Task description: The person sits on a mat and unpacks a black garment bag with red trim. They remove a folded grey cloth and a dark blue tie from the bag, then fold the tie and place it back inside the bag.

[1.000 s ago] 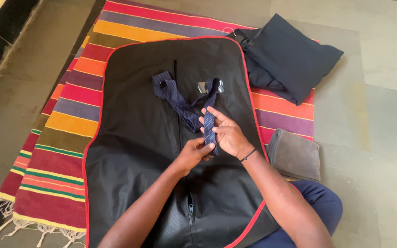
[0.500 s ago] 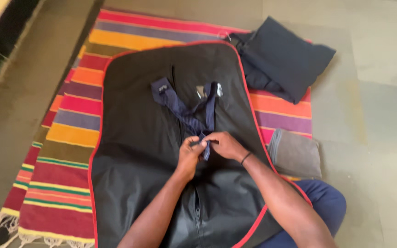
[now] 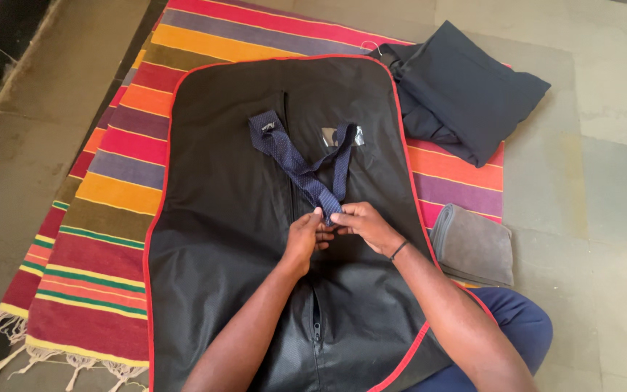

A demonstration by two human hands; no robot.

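I pinch the folded end of the navy dotted tie (image 3: 306,170) between the fingers of my left hand (image 3: 305,236) and my right hand (image 3: 363,225), both closed on it and touching each other. The tie's two tails run away from me in a V across the black garment bag (image 3: 219,239) with red piping. That bag lies on a striped rug (image 3: 103,189). A folded dark garment (image 3: 466,94) and grey cloth (image 3: 473,247) sit at my right.

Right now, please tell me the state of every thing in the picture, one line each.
Tie: folded into a V, both hands pinching its fold.
Garment bag: flat on rug, zipped.
Dark garment: folded.
Grey cloth: folded.
Left hand: gripping tie.
Right hand: gripping tie.
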